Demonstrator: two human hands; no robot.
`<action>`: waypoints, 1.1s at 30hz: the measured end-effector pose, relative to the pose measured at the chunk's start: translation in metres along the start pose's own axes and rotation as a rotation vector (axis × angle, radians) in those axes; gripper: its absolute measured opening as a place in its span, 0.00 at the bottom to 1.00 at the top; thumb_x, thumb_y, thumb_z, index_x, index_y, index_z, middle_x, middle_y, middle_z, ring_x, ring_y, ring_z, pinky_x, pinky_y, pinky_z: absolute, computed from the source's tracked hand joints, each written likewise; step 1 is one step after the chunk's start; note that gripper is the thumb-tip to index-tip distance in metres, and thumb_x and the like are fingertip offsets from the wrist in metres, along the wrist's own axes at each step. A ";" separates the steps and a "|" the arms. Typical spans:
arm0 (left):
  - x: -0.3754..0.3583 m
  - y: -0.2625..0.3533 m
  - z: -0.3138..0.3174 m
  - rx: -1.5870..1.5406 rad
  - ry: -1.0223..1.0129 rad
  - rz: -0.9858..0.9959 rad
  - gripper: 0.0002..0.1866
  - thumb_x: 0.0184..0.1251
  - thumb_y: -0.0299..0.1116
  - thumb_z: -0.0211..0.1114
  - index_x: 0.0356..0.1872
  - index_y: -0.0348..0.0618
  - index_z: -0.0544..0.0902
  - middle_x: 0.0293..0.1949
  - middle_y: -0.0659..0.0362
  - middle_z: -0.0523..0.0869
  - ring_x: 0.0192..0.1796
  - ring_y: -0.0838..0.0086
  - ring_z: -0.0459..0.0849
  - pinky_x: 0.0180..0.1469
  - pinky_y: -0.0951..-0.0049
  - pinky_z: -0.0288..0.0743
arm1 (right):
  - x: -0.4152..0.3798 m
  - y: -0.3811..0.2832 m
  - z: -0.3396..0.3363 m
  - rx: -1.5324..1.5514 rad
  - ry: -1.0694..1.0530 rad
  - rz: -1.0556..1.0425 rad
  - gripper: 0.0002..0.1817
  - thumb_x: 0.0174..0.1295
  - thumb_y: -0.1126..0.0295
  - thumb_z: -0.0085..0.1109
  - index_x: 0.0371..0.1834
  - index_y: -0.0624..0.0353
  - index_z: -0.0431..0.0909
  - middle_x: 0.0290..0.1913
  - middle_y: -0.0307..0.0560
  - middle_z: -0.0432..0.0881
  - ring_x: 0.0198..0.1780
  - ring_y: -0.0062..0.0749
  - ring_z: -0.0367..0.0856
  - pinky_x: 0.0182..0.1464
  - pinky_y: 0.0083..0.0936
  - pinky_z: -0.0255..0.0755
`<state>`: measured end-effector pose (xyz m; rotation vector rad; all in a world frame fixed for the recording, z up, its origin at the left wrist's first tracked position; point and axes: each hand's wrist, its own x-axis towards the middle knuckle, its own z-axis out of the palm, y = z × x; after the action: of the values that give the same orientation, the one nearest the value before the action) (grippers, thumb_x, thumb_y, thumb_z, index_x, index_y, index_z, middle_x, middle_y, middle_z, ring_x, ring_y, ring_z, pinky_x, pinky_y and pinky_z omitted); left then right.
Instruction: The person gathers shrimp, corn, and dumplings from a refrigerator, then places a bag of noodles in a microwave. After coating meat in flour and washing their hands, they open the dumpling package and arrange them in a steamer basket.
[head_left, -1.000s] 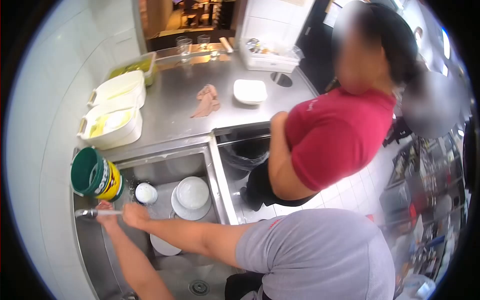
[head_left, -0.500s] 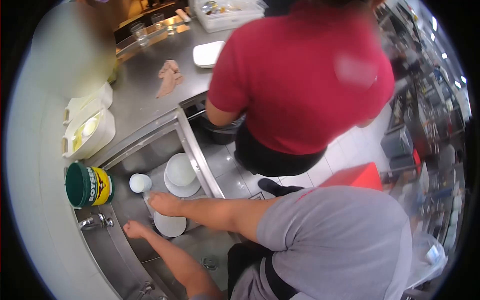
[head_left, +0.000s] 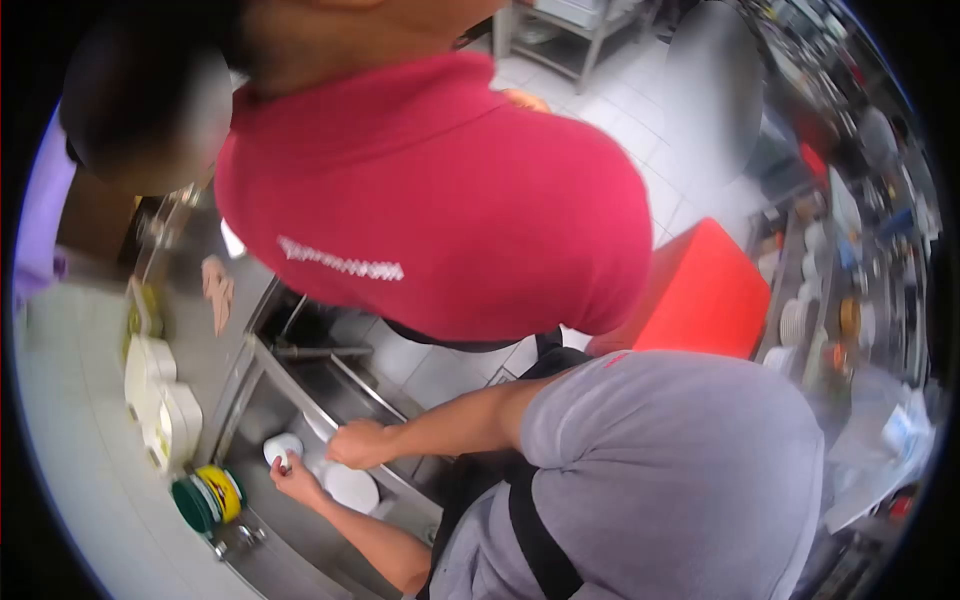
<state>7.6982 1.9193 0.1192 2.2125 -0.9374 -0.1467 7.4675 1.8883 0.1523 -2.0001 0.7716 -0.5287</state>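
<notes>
In the steel sink (head_left: 250, 425) at the lower left, my left hand (head_left: 296, 482) has its fingers bent at the near side of a small white cup (head_left: 283, 446), gripping its rim. My right hand (head_left: 360, 444) is closed in a fist above the white dishes, near the sink's edge. Whatever it holds, if anything, is hidden. A round white plate (head_left: 352, 488) lies below it in the sink. Part of another white dish (head_left: 318, 426) shows just beyond my right fist.
A co-worker in a red shirt (head_left: 440, 210) stands close on my right. A green and yellow paint bucket (head_left: 208, 498) and a faucet (head_left: 240, 540) line the wall side, with white containers (head_left: 165, 405) farther along. A pinkish cloth (head_left: 217, 292) lies on the counter. A red box-like object (head_left: 700, 290) stands behind.
My left hand has moved to the white cup. My right hand has shifted toward the sink's edge, still closed. The view has tilted, and the co-worker's back now fills more of it.
</notes>
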 end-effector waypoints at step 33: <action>-0.445 0.551 0.411 0.174 -1.947 1.415 0.25 0.66 0.39 0.58 0.62 0.41 0.77 0.52 0.43 0.84 0.55 0.50 0.82 0.60 0.60 0.73 | -0.566 0.335 -0.345 -0.178 0.384 0.984 0.12 0.55 0.65 0.56 0.33 0.60 0.85 0.31 0.58 0.84 0.37 0.53 0.83 0.45 0.44 0.77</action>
<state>6.9056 1.7157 0.1060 0.3108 -3.0952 -1.5789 6.7420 1.9435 0.0005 -1.4127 1.9268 -0.2435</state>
